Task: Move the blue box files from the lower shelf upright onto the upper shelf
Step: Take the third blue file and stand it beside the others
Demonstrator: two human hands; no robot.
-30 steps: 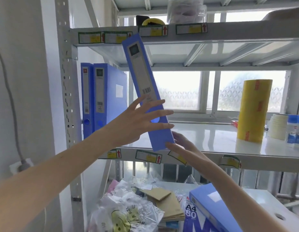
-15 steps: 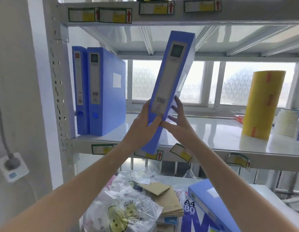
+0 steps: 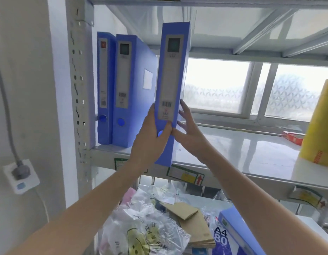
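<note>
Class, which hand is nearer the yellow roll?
Right. The right hand touches the right side of the held file, toward the yellow roll; the left hand grips its spine, farther away.

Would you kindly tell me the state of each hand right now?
Left hand: grip closed round the lower spine of the tall blue plastic box file.
Right hand: open, straight fingers pressed flat against that file's right side.

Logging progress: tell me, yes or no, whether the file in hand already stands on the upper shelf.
No: the left hand grips the held box file, whose lower end hangs before the front lip of the upper shelf.
</note>
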